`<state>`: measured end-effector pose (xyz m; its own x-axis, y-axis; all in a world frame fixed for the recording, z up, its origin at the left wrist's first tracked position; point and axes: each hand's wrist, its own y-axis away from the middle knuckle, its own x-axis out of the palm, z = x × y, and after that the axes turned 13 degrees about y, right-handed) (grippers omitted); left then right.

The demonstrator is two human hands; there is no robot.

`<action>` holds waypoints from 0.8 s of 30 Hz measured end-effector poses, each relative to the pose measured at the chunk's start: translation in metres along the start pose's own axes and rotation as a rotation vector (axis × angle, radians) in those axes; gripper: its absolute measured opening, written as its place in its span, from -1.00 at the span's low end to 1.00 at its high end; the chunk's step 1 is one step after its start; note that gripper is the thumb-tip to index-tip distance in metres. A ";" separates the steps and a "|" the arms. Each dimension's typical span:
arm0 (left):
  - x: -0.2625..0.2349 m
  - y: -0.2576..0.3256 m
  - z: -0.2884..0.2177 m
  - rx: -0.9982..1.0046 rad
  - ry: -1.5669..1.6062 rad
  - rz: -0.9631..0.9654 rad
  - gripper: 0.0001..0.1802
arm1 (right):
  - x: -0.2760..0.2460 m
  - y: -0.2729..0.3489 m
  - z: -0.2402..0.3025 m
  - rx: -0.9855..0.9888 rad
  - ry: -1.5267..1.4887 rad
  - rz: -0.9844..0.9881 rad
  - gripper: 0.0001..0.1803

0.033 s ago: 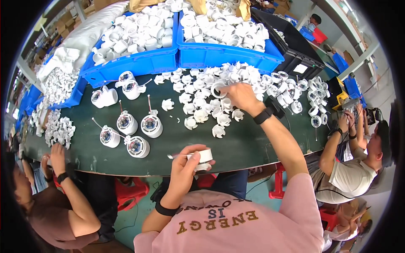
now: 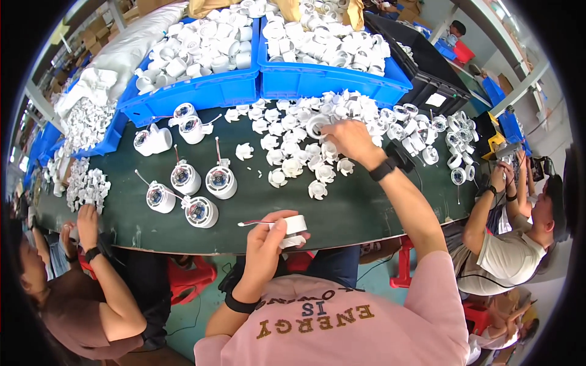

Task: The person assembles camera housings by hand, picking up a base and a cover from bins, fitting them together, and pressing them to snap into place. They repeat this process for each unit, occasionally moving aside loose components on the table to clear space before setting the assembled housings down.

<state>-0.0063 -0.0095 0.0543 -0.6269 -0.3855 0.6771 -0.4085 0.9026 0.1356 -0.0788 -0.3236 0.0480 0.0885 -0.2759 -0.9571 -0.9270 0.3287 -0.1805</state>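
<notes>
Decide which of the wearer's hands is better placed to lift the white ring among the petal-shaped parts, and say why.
Right, it seems: the right hand is at the white ring, while the left hand is farther off and holds a white round part.

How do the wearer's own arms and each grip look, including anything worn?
The left grip and right grip are ungloved hands. A plain black left wristband and a black right wristband circle the wrists. Short pink sleeves leave the forearms uncovered.
</notes>
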 end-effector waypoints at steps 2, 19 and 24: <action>0.002 0.004 -0.004 -0.048 0.011 -0.185 -0.42 | -0.014 0.011 0.013 -0.014 -0.169 -0.114 -0.81; 0.015 -0.010 0.020 0.349 -0.547 0.109 -0.64 | -0.092 0.143 0.138 0.342 -1.814 0.300 -0.47; 0.020 -0.006 0.024 0.352 -0.508 0.049 -0.66 | -0.094 0.146 0.148 0.441 -1.664 0.206 -0.45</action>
<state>-0.0325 -0.0268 0.0491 -0.8527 -0.4660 0.2361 -0.5111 0.8377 -0.1925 -0.1681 -0.1160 0.0781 0.5047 0.8564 -0.1093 -0.8343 0.5163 0.1933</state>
